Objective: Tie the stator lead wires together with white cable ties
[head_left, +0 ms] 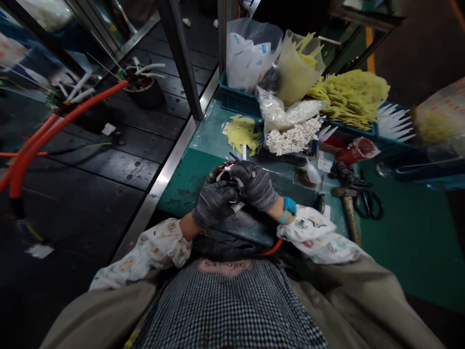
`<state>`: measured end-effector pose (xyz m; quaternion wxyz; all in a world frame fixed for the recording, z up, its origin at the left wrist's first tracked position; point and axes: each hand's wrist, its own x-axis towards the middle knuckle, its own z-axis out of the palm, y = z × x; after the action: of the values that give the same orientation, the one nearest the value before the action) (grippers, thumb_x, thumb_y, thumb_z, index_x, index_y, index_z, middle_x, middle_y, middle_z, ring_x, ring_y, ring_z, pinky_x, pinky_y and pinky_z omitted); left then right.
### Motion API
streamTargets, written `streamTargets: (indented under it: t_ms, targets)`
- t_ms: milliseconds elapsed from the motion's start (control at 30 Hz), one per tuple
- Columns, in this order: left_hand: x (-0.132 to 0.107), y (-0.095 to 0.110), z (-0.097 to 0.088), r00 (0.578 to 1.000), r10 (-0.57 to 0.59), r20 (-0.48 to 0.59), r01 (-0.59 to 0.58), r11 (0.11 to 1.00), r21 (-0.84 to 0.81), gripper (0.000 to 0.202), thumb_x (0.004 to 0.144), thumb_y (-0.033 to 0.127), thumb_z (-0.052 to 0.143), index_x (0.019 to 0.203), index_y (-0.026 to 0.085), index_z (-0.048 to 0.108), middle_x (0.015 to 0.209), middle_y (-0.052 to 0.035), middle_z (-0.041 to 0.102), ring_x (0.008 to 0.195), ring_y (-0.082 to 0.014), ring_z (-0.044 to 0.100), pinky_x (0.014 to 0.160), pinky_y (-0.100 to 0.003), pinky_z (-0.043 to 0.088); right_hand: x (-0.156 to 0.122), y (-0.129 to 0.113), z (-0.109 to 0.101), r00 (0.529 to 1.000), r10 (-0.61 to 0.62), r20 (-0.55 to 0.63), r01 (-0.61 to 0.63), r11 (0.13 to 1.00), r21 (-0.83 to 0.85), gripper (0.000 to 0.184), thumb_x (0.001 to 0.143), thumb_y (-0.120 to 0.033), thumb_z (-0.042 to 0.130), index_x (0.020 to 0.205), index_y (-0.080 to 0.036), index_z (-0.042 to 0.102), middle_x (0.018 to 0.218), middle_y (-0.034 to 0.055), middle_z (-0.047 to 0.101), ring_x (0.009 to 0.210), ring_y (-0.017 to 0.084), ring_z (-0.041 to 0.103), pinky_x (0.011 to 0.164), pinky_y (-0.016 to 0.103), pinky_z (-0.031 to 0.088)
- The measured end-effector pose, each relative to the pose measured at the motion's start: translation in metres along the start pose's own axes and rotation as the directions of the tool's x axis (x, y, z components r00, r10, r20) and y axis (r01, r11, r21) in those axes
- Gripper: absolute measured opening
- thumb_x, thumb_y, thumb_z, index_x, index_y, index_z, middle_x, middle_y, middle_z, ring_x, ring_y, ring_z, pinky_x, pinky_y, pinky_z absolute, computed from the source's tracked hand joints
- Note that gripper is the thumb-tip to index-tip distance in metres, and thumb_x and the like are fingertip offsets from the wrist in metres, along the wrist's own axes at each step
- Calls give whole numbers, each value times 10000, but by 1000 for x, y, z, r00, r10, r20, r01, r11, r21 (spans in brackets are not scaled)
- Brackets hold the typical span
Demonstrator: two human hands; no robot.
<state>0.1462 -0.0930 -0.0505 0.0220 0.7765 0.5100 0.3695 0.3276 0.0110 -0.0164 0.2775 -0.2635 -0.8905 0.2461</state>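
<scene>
Both of my hands wear grey knitted gloves and meet above the bench edge. Between them is a small wire-wound part [225, 167], like a motor stator, with copper-coloured wire and white sleeves; the gloves cover most of it. My left hand [214, 201] is closed around its left side. My right hand [255, 185] pinches at its top right, fingers bent over the wires. What exactly the right fingertips grip is hidden. A white sleeve [244, 152] sticks up just beyond the hands. Yellow cut insulation pieces [242, 133] lie in a pile behind it.
White tubing pieces [290, 138] and yellow strips [352, 94] fill containers at the back. A hammer [348, 208] and black scissors [368, 203] lie to the right. On the left, a dark slatted conveyor [134, 160] carries similar wound parts [145, 89] with orange cables [69, 116].
</scene>
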Motion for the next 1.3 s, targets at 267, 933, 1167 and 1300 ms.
streamTargets:
  t_ms: [267,933,1167,1300]
  targets:
    - [-11,-14,-35,978,190,85,-206,940,272,234,1099,234,788,1280,373,838,1372,-28,867,1325,-294,796,1251,-584,604,-13,-7,-32,913,288,-288,-313,949,-44,470,1123,-483,730,1474,-176,672,1392,219,783,1207,349,775,1075,521,675]
    - [23,-21,-100,798,462,388,-572,783,245,262,1082,100,723,1250,267,835,1305,-23,899,1338,-229,780,1125,-400,578,52,23,-29,902,172,396,-88,971,-221,607,1010,-269,858,1598,-202,723,1646,216,700,1374,383,776,1177,535,657]
    - [-2,-43,-63,881,391,267,-454,859,236,271,1035,490,904,1204,306,797,1399,-20,863,1559,-295,665,1373,-535,476,-78,31,-42,921,317,-228,-319,947,28,476,1217,-542,538,1555,-282,748,1414,144,857,1255,341,856,1089,541,736]
    - [-12,-50,-32,907,402,121,-419,885,201,306,1038,546,897,1070,271,767,1175,-23,873,1496,-304,706,1257,-492,587,-91,44,-34,905,307,-295,-319,948,7,378,1182,-574,588,1331,-369,869,1165,113,902,1046,365,879,929,564,760]
